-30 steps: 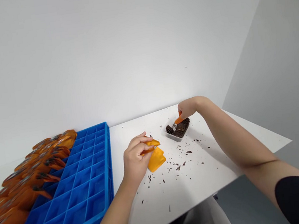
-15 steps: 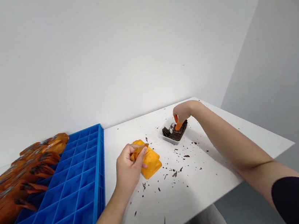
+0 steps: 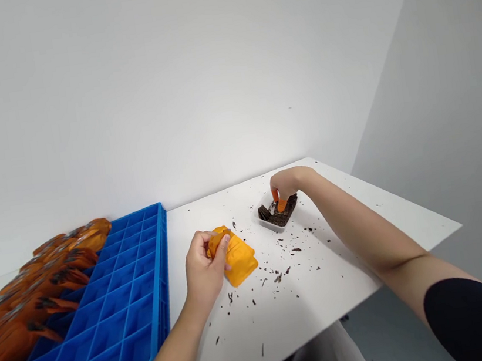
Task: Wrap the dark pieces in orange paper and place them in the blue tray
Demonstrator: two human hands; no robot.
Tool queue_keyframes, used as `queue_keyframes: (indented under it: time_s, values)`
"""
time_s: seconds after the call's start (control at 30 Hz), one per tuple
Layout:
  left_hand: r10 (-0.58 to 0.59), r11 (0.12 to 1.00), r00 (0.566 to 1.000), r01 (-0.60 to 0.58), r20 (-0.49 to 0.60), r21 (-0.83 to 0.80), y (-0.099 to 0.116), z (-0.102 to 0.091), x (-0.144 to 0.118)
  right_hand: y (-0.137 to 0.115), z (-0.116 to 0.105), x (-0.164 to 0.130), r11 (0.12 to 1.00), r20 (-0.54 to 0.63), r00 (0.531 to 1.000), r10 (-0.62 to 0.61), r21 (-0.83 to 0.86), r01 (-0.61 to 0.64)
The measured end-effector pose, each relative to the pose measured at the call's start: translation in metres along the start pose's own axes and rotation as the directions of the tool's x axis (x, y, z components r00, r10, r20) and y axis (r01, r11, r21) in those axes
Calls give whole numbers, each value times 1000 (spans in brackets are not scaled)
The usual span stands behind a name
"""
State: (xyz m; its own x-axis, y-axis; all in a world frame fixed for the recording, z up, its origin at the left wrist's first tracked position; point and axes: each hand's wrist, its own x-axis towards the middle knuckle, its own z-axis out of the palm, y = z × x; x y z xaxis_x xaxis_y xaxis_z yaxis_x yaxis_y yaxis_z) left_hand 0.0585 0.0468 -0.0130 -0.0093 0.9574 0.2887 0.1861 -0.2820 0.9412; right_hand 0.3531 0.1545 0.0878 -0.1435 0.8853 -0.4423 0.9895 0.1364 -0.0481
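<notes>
White table (image 3: 326,287): left hand (image 3: 203,265) fingers grip orange pouch (image 3: 239,258); right hand (image 3: 284,185) fingers pinch dark pieces (image 3: 278,217).

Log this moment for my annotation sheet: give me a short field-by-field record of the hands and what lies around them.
left hand: grips the orange pouch lying on the white table
right hand: orange-capped fingertips reach into the small clear tray of dark pieces
table surface: dark crumbs scattered between pouch and tray
blue grid crate: left of the pouch, its visible cells bare
orange packets: piled along the crate's far left side
</notes>
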Motion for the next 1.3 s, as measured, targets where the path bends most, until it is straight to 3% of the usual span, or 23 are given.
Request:
queue_keyframes:
  time_s: [0.37, 0.63, 0.73, 0.9, 0.97, 1.17, 1.3]
  values:
    - [-30, 1000, 1000, 30, -5, 2, -1, 2, -1, 3, -7, -14, 981, -116, 979, -169, 82, 179]
    - [-9, 1000, 993, 11, 120, -20, 0, 6, -6, -2, -18, -48, 961, -228, 944, -237, 84, 262]
    - [-1, 998, 992, 9, 126, -63, -1, 8, -8, -10, -20, -62, 909, -346, 866, -360, 79, 409]
    - [-20, 994, 994, 31, 105, -102, -1, 9, -8, -39, -17, -85, 673, -534, 567, -627, -4, 740]
    - [-24, 993, 994, 36, 105, -108, -1, 9, -8, -50, -14, -92, 604, -560, 481, -675, -44, 796]
    - [-23, 987, 993, 41, 115, -154, 2, 10, -10, -70, -2, -89, 552, -644, 367, -671, -103, 828]
    - [-18, 986, 992, 39, 122, -164, 4, 10, -10, -77, 3, -81, 549, -621, 375, -688, -108, 829]
